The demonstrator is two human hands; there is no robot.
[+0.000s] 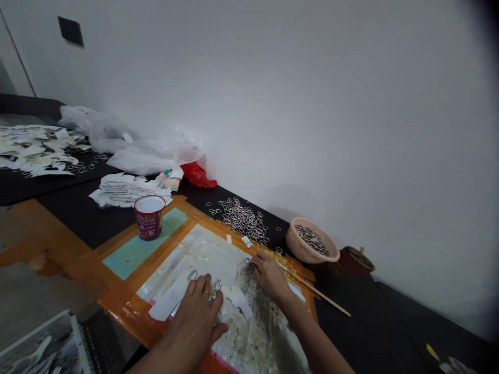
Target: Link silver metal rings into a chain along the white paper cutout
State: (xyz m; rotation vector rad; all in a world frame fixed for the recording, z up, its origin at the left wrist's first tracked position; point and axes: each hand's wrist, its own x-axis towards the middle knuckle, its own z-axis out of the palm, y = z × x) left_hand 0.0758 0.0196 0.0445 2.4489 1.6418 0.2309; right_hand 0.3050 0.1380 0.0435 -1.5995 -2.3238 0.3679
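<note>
My left hand (197, 314) lies with its fingers stretched out over white strips (166, 307) on a stained white sheet (206, 239). Close to its fingertips are a metal ring (192, 275) and another metal ring (217, 285), both shiny and oval. Further right, my right hand (271, 275) is closed in a pinch at the smeared part of the sheet, with what looks like a small metal ring (247, 261) at its fingertips. Another white strip (238, 301) lies between the hands.
Loose metal rings (245, 221) are heaped behind the sheet, beside a pink bowl (300, 254) of rings. A purple-red tub (149, 221) stands at left near stacked white cutouts (125, 189). A wooden stick (323, 297) lies right of my right arm. A crate (72, 337) sits lower left.
</note>
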